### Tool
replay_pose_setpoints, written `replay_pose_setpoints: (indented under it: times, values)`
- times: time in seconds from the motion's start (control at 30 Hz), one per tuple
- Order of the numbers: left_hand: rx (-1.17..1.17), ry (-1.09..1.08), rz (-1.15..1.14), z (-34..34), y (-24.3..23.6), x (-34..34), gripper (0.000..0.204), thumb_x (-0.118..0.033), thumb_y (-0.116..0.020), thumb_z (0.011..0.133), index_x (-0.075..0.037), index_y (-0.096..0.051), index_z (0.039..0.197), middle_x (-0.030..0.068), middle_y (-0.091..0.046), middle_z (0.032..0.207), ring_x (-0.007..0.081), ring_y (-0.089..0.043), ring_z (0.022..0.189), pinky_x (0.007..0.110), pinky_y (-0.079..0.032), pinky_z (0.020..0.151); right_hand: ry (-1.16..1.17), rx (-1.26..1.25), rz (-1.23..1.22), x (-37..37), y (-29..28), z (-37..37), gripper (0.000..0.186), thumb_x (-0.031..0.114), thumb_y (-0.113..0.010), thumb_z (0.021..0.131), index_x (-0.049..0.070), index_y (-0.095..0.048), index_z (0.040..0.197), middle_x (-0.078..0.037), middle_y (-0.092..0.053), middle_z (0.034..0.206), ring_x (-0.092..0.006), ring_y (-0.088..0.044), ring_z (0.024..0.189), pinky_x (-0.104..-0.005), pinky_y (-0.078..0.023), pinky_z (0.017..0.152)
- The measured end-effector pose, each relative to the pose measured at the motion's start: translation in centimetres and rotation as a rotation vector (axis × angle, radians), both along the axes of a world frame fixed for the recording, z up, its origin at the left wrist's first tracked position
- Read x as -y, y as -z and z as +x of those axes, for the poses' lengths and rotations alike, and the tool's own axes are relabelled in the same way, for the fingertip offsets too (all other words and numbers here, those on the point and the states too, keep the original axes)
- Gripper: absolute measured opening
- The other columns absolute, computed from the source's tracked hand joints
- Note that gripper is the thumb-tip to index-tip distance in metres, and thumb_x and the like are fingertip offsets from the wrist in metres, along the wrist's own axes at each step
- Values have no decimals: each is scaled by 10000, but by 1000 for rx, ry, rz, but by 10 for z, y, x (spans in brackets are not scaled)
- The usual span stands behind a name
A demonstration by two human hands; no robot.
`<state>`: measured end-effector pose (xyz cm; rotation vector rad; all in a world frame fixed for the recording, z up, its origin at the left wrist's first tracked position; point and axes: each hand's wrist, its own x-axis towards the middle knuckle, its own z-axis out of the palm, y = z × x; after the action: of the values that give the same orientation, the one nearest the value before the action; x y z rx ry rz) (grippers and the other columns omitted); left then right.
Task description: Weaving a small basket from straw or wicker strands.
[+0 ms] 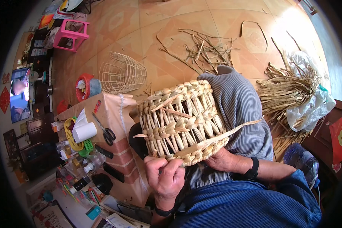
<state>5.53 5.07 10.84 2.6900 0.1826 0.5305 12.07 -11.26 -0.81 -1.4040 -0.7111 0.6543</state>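
A woven basket (pixel 186 131) of pale plant fibre rests on its side across my lap, with braided bands around its open lattice. One long flat strand (pixel 220 135) crosses its near side and sticks out past the right edge. My left hand (pixel 165 176) is closed at the basket's near left rim, fingers pinched on the braid; the exact bit of fibre between them is hidden. At the near right, my right hand (pixel 221 159) grips the basket's edge, its fingers mostly out of sight behind the weave.
Left of me stands a cloth-covered table (pixel 117 152) with scissors (pixel 104 129), a white paper roll (pixel 84 132) and bottles. A wire-like basket frame (pixel 122 73), a pink stool (pixel 71 35) and loose dried stalks (pixel 209 49) are on the tiled floor. A stalk bundle (pixel 288 89) lies right.
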Motion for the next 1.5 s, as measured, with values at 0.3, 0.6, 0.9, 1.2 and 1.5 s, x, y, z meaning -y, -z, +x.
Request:
replay_pose_setpoints:
  times: [0.3,0.6,0.9,1.2,1.5]
  values:
    - [10,7,-13,-2,1,-2,307,58,-721,679,-134,-675,914,44,-426,901,254,-515,787,389,-446,693,-178,-867,151,12,-10,7,268,44,-637,1010,34,-645,1278,-50,-731,1078,-169,-673,1014,-336,-557,920]
    - [-13,-5,-32,-3,1,-2,316,52,-725,688,-147,-673,928,40,-433,909,257,-522,813,390,-457,715,-152,-606,22,11,-6,12,273,123,-728,967,25,-693,1219,-35,-748,1058,-146,-667,1015,-326,-535,962]
    - [-23,12,-42,-3,0,-4,322,58,-740,679,-147,-666,916,36,-434,906,255,-522,809,390,-459,720,-74,-316,-52,12,2,4,346,149,-745,959,37,-667,1276,-56,-739,1130,-159,-653,1085,-333,-511,1017]
    - [-13,-6,-75,-1,-1,-3,332,51,-755,655,-157,-675,901,32,-433,906,251,-517,800,381,-456,718,-180,-862,136,17,-3,9,330,90,-766,931,24,-671,1240,-51,-737,1088,-147,-668,1017,-329,-565,912]
    - [-11,6,-105,-5,3,-5,344,49,-744,634,-153,-687,907,32,-430,910,248,-509,802,384,-448,721,-320,-414,-271,11,-20,33,408,154,-825,863,46,-693,1234,-75,-732,1151,-189,-664,1059,-346,-540,963]
